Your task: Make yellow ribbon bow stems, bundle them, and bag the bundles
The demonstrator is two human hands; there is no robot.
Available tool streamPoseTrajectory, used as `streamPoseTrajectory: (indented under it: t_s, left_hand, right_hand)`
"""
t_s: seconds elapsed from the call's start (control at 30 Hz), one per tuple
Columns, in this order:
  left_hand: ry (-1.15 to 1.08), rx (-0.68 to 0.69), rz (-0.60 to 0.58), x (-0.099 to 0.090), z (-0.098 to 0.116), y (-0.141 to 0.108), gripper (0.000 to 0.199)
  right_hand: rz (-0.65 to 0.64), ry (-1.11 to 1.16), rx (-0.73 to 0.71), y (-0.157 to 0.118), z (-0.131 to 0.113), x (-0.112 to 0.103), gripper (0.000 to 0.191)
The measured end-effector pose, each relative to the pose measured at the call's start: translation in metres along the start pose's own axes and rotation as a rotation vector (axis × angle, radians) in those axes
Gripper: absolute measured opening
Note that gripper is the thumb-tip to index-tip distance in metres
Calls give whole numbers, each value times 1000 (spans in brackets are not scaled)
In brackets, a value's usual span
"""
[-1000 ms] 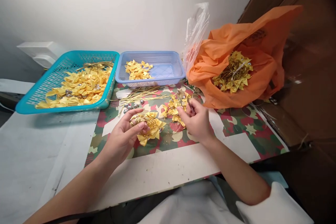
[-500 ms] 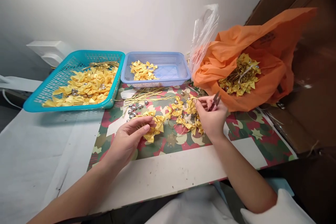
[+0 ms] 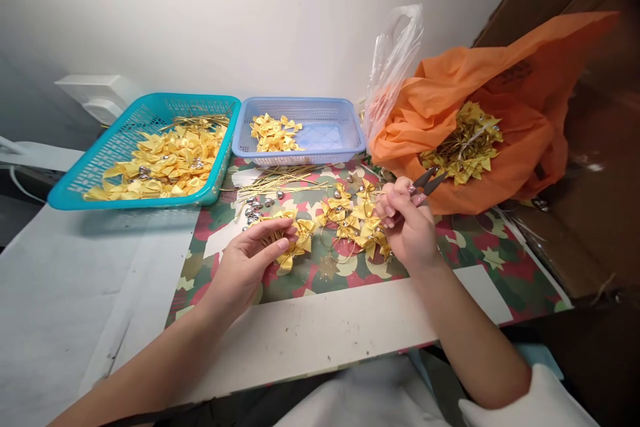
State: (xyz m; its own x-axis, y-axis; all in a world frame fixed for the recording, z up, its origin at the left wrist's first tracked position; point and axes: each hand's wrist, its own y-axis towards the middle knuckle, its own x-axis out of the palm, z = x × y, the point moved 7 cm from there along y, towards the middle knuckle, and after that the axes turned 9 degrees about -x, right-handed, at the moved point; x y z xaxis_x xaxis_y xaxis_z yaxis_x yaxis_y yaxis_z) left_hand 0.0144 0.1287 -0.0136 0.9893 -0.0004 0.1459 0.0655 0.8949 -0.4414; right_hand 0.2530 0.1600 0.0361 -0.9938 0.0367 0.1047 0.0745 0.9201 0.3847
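My left hand (image 3: 253, 257) is closed round a bunch of yellow ribbon bows (image 3: 299, 240), with gold wire stems between thumb and fingers. To its right, my right hand (image 3: 410, 227) is curled around small scissors (image 3: 429, 181); their dark, parted blades stick out past the fingers toward the orange bag, and the handles are hidden in the palm. Between the two hands lies a loose group of yellow bows (image 3: 350, 217) with silver bells and looped gold wires. Silver bells (image 3: 254, 207) and straight gold wire ties (image 3: 285, 180) lie behind my left hand.
At the back left stands a teal basket (image 3: 135, 203) of bows, bells and wires. Beside it, a lilac basket (image 3: 325, 159) holds more bows. An orange bag (image 3: 530, 147) with bundled bows (image 3: 467, 147) sits at the right. Camouflage-patterned sheeting (image 3: 320, 273) covers the work surface.
My right hand has drawn back from the loose bows and turned. Its fingers are curled together and the scissor blades show more. My left hand keeps its hold on the bunch.
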Motion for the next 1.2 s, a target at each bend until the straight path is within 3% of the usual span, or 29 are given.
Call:
streamPoseTrajectory:
  t_s: [0.33, 0.63, 0.9, 1.07, 1.2]
  left_hand:
    - [214, 162, -105, 19, 10, -10, 17]
    - [387, 263, -138, 25, 11, -16, 16]
    - [422, 258, -206, 29, 5, -16, 21]
    - [482, 267, -236, 34, 5, -17, 11]
    - [419, 231, -243, 32, 3, -16, 13]
  right_hand:
    - [-274, 304, 136, -27, 0, 54, 40]
    - [-354, 338, 115, -36, 4, 64, 38]
    - [-382, 411, 151, -41, 4, 69, 37]
    - [-406, 466, 195, -45, 9, 72, 37]
    - [-369, 471, 162, -42, 7, 68, 34]
